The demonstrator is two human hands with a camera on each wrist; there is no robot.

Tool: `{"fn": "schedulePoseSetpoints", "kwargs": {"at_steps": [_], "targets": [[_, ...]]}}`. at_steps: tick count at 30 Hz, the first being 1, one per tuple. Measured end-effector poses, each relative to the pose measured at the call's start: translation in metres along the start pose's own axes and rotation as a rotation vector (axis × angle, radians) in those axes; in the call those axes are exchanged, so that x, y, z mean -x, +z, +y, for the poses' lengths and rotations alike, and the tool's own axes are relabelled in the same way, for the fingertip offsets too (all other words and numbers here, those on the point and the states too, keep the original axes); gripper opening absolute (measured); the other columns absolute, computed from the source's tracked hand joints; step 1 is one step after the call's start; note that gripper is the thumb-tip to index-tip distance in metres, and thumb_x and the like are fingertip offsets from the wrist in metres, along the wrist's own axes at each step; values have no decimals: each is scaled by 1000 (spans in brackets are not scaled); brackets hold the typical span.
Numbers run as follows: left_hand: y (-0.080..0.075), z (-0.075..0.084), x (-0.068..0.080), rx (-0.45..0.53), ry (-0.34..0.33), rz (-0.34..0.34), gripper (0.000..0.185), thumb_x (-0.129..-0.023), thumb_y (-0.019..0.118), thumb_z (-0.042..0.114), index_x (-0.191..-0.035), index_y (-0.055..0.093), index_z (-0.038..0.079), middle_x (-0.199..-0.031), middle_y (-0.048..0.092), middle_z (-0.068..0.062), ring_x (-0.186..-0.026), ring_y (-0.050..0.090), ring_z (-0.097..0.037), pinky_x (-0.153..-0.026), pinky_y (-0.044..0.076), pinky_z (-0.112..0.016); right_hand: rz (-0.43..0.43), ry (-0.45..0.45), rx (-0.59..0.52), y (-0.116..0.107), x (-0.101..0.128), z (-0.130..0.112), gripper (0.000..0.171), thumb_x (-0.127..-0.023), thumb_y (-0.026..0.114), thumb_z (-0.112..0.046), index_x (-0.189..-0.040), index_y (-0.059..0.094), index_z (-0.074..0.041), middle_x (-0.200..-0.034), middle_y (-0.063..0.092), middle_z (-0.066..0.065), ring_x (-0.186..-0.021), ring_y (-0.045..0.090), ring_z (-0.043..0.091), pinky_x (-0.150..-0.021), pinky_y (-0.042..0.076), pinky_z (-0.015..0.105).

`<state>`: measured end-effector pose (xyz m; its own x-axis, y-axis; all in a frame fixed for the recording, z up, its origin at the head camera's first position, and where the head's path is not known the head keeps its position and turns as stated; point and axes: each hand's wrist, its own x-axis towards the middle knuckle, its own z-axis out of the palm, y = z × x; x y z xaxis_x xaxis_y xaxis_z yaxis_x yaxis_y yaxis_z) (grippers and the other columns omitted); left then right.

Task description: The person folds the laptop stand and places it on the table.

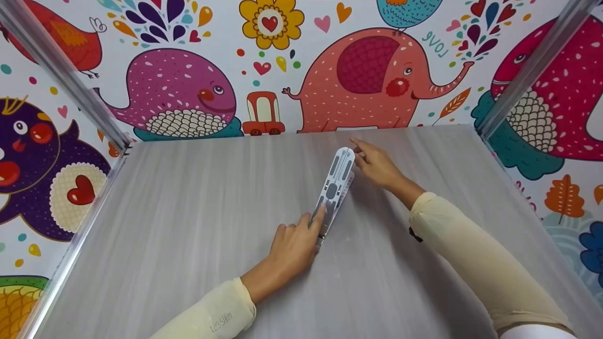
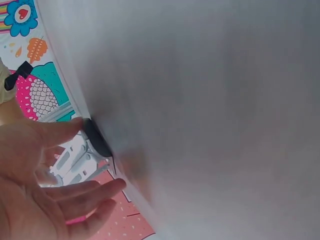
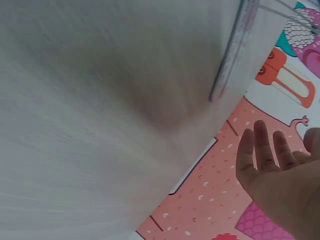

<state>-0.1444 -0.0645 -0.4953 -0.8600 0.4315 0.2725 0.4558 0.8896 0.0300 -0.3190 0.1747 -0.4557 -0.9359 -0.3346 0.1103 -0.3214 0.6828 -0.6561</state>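
Observation:
A long, flat white tool (image 1: 337,181) with grey slots lies on the grey table (image 1: 188,212), angled away from me. My left hand (image 1: 292,245) is at its near end, with the index finger stretched onto the tool. In the left wrist view the left hand (image 2: 45,195) shows a spread palm with straight fingers, and the tool (image 2: 75,160) sits just beyond it, with a dark round part at its end. My right hand (image 1: 377,165) touches the tool's far tip with straight fingers. In the right wrist view the right hand (image 3: 280,170) is flat and open.
Cartoon-printed walls (image 1: 367,70) enclose the table at the back and on both sides. Metal frame rails (image 1: 66,75) run down the two back corners. Pale long sleeves (image 1: 476,254) cover both forearms.

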Motion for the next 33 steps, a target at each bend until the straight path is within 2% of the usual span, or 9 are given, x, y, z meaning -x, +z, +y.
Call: {"fn": "schedulePoseSetpoints", "kwargs": {"at_steps": [6,10,13,18,20,22,29,33], "targets": [[-1,4,1,38,-127,-46,90,-79,85,37,-151,46,-1,-98,69,-11,-63,66,-27,-51,47,-41,-103,-58,161,9,-9,10,49,-100,61,-15,-146,52,0,-141,59,21,-127,58,38,-113,43,54],[-1,7,1,62,-219,-69,82,-80,84,43,-141,54,-3,-97,68,-13,-69,67,-32,-55,51,-45,-199,-2,194,13,-10,15,53,-99,65,-20,-148,50,-6,-145,58,15,-137,52,33,-122,31,52],[1,9,1,56,-264,-74,72,-79,83,48,-126,63,-3,-92,67,-13,-72,68,-33,-57,53,-47,-259,31,178,15,-11,17,54,-97,71,-23,-147,52,-15,-143,59,8,-134,52,28,-123,29,50],[2,12,1,14,-290,-90,57,-78,82,52,-99,70,0,-81,65,-11,-70,67,-33,-57,52,-46,-330,12,166,18,-13,20,45,-89,80,-28,-129,64,-21,-120,65,6,-114,54,28,-110,42,50],[2,14,1,0,-290,-99,54,-78,82,52,-93,72,1,-79,65,-12,-69,67,-33,-57,51,-47,-349,18,168,19,-13,23,44,-85,83,-32,-124,66,-24,-112,63,5,-111,52,27,-105,42,49],[1,15,1,-10,-290,-106,51,-78,82,51,-89,73,2,-78,65,-12,-68,67,-34,-57,50,-47,-361,21,191,20,-14,25,43,-82,85,-36,-120,68,-26,-109,62,4,-114,50,26,-105,40,47],[0,15,0,-22,-293,-140,48,-79,82,51,-88,75,4,-79,65,-12,-70,67,-34,-61,49,-47,-358,-2,262,22,-16,33,43,-81,84,-41,-120,73,-25,-113,66,-1,-128,44,24,-115,37,45],[-1,16,-1,-26,-295,-154,48,-79,81,52,-89,75,5,-80,66,-12,-71,68,-35,-62,49,-48,-350,1,260,22,-16,34,44,-80,84,-42,-119,75,-26,-115,67,-4,-127,44,22,-114,38,44]]}}
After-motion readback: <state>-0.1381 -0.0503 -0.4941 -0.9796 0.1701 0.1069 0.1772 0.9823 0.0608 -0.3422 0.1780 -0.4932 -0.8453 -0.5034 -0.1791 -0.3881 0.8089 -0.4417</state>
